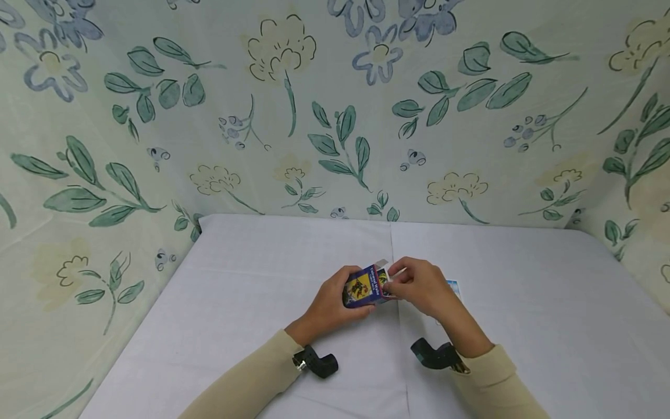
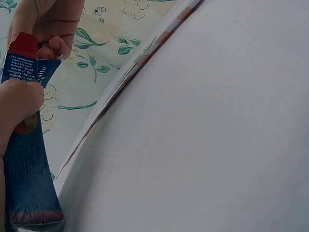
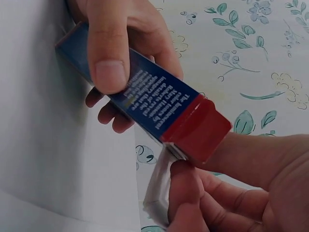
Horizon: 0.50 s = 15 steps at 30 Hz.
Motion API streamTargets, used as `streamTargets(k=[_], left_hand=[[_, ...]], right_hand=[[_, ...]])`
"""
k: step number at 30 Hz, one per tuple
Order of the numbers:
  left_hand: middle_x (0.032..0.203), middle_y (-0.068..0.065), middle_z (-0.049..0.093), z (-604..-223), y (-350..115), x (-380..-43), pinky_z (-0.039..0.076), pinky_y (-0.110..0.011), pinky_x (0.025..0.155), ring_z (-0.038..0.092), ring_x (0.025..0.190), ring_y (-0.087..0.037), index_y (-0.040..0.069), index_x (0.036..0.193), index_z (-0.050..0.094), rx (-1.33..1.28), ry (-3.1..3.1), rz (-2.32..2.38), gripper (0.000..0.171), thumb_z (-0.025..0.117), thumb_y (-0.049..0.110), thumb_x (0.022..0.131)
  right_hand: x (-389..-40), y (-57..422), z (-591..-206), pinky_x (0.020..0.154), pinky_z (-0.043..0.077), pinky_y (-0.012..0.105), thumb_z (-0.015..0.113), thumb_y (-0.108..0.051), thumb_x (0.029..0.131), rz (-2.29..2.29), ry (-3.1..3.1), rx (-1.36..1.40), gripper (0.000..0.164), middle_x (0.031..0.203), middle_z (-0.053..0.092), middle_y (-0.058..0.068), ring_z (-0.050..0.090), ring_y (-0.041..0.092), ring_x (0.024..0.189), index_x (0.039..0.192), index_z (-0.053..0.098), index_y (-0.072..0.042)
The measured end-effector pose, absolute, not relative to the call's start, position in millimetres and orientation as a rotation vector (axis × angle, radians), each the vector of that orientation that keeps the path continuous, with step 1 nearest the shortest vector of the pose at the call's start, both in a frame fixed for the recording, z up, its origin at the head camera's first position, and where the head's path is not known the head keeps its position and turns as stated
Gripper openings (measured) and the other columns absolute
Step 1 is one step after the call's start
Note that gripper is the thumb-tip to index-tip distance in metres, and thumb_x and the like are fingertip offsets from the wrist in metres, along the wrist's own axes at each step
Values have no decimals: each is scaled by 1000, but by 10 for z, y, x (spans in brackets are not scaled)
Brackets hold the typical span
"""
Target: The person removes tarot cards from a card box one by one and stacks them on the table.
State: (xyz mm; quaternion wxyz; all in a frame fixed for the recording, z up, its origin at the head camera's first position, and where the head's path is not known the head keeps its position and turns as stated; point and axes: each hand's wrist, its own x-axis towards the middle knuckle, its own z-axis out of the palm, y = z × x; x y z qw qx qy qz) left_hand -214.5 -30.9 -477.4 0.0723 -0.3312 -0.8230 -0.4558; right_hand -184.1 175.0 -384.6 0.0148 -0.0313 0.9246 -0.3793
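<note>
My left hand (image 1: 331, 299) grips a blue and red tarot card box (image 1: 360, 288), its thumb along the narrow printed side. The box tilts over the table with its top end open toward the right. A red side flap (image 3: 207, 130) sticks out there, and a pale lid flap (image 3: 159, 188) stands out below it in the right wrist view. Dark and yellow tarot cards (image 1: 384, 276) show at the mouth. My right hand (image 1: 421, 284) bends its thumb and fingers at this end, pinching at the cards; its fingertips are partly hidden.
A flat light blue and white printed piece (image 1: 454, 286) lies on the white cloth (image 1: 262, 250), partly covered by my right wrist. Floral fabric (image 1: 335, 105) hangs behind and at both sides of the table. A black wrist camera (image 1: 320, 362) sits on each sleeve.
</note>
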Motion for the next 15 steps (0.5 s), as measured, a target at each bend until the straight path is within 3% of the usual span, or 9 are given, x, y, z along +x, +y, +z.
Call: streamTargets(k=[15], left_hand=[[119, 2, 56, -4769, -308, -2140, 49, -25, 86, 54, 101, -8, 16, 134, 42, -982, -2489, -1378, 71, 78, 41, 79]], right_hand=[[-1832, 1800, -3785, 62, 51, 30, 71, -15, 86, -1246, 2819, -57, 17, 78, 67, 3, 59, 16, 67, 98, 67, -3]])
